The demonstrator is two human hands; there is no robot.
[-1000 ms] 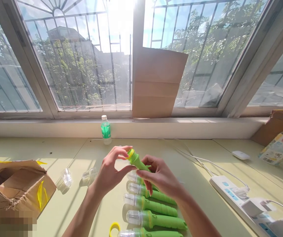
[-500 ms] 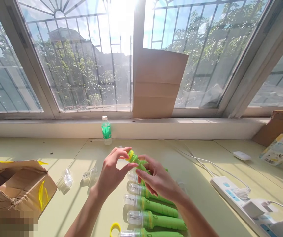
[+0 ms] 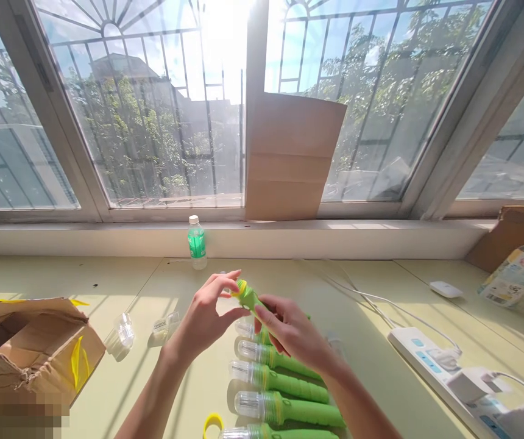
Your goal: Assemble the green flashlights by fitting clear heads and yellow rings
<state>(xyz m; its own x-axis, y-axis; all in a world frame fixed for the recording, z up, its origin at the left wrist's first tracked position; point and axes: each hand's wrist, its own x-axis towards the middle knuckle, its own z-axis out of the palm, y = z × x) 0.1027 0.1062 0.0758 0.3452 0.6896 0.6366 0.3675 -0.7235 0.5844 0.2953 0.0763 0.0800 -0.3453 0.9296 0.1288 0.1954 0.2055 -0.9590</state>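
Observation:
My right hand (image 3: pixel 289 323) is closed around a green flashlight handle (image 3: pixel 248 297), which is tilted with its threaded end up and to the left. At that end sits a yellow ring (image 3: pixel 239 286), pinched by the fingertips of my left hand (image 3: pixel 211 305). No clear cap shows on this handle. Below my hands lies a row of several green flashlights (image 3: pixel 296 383) with clear ribbed caps (image 3: pixel 249 403) pointing left; my right hand and forearm partly cover them. A loose yellow ring (image 3: pixel 213 423) rests beside the nearest one.
Two loose clear caps (image 3: pixel 125 329) lie left of my hands, by an open cardboard box (image 3: pixel 61 353). A green-labelled bottle (image 3: pixel 197 244) stands near the windowsill. On the right are a white power strip (image 3: pixel 426 360) with plugs and cables, a white case (image 3: pixel 446 289) and a large bottle (image 3: pixel 515 274).
My right hand has shifted its grip a little along the green handle. My left fingertips stay at the yellow ring.

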